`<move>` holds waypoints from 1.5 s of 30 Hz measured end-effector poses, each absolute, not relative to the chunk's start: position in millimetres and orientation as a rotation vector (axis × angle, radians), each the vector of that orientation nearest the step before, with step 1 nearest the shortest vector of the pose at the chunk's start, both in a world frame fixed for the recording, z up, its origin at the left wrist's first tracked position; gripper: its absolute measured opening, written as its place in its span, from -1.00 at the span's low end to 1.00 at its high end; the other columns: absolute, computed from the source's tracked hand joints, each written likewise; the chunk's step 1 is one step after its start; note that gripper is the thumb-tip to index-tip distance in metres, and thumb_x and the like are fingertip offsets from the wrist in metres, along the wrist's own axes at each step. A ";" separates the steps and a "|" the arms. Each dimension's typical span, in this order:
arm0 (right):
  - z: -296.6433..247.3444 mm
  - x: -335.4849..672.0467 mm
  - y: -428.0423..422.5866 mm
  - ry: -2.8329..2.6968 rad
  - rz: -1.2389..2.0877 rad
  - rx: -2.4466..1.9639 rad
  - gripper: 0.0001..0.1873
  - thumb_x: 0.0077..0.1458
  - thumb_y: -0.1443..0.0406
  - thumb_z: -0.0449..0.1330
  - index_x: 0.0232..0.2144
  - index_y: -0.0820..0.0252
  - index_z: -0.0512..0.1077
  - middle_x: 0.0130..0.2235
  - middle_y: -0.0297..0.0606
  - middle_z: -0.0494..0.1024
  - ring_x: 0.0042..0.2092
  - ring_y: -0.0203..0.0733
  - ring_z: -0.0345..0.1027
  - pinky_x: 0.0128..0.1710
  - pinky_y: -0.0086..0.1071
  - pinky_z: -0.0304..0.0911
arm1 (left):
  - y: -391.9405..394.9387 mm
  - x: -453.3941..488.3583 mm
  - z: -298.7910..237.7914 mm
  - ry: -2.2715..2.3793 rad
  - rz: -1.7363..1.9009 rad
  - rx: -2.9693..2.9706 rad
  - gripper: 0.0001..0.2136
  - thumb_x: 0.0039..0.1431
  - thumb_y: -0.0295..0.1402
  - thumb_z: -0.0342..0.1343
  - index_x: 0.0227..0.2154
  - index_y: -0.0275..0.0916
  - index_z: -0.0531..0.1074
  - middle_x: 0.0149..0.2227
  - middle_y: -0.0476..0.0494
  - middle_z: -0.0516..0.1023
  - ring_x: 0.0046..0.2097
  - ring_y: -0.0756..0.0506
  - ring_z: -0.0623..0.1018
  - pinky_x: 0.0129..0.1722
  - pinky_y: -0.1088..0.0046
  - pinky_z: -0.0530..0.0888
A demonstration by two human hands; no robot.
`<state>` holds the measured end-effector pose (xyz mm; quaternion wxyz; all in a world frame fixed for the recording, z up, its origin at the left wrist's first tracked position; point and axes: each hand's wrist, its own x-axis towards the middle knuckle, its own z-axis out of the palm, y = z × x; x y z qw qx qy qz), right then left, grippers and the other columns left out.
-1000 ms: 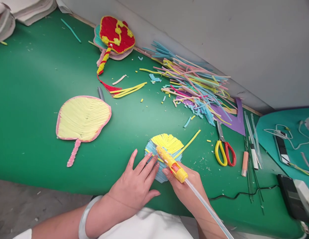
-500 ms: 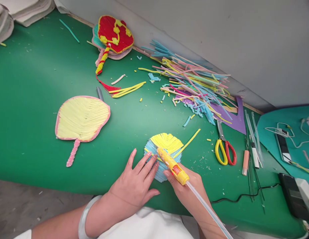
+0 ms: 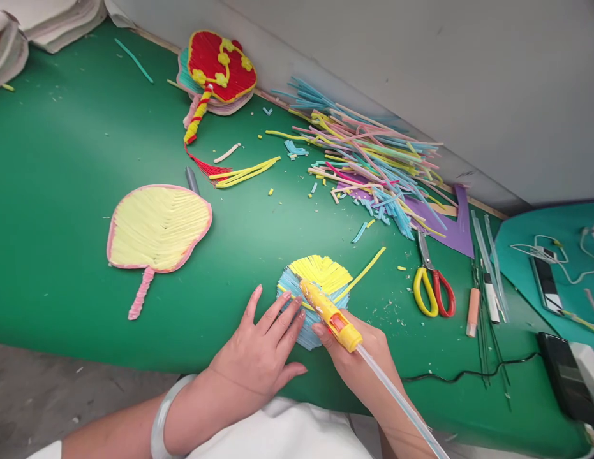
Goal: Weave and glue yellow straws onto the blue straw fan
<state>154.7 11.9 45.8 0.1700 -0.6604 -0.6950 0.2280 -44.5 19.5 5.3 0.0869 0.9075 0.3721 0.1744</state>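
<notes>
A small rounded piece (image 3: 320,264) covered in yellow and light-blue fuzzy strips lies near the table's front edge. My left hand (image 3: 258,350) rests flat, fingers spread, with its fingertips on the left side of that piece. My right hand (image 3: 363,357) is wrapped around a yellow hot glue gun (image 3: 323,306), and a clear glue stick (image 3: 392,392) runs out of its back. The gun's tip is over the border between yellow and blue, hiding part of it. A yellow pipe cleaner (image 3: 366,274) sticks out from the piece to the upper right.
A pale-yellow fan (image 3: 160,226) lies at left, and a red fan (image 3: 222,67) sits behind it. Loose pipe cleaners (image 3: 368,153) are heaped by the wall. Scissors (image 3: 431,280), wires (image 3: 481,344), a black cable (image 3: 459,382) and a black device (image 3: 559,376) lie at right.
The glue gun's tip has shifted very slightly to the left and up over the piece. My left hand stays in place.
</notes>
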 end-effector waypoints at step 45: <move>44.9 160.8 3.7 -2.084 0.510 -1.825 -0.52 0.36 0.00 0.00 -0.51 0.13 0.29 -0.60 -0.42 0.35 -0.60 -0.34 0.21 -0.58 -0.50 0.09 | 19.9 -43.7 5.8 1.109 0.576 2.710 -0.43 0.32 0.05 0.02 0.15 -0.33 0.40 0.26 -0.32 0.40 0.31 -0.27 0.33 0.40 -0.12 -0.14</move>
